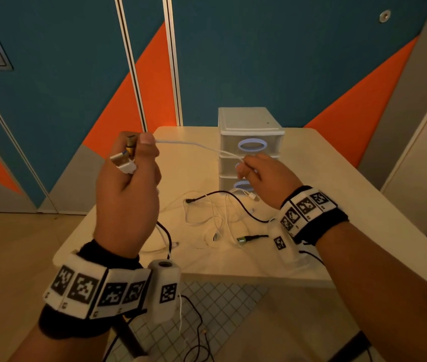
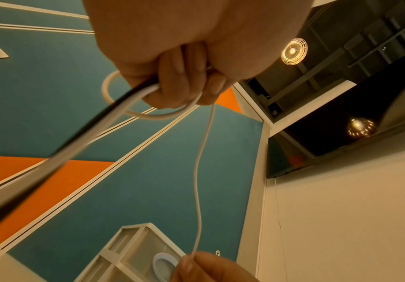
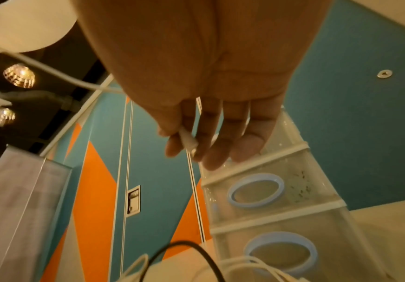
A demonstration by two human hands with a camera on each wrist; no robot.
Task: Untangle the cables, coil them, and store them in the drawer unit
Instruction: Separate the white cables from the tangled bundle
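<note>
My left hand is raised above the table's left side and grips a bunch of cable ends: a white USB plug, a gold-coloured plug and a thin white cable. That cable runs taut to my right hand, which pinches its small white connector in front of the drawer unit. In the left wrist view my fingers curl round a white loop and a black cable. A tangle of white and black cables lies on the table.
The white three-drawer unit with blue ring handles stands at the table's far middle, all drawers closed. A black cable with a green-tipped plug lies near my right wrist. More cables hang over the front edge onto a checked floor mat.
</note>
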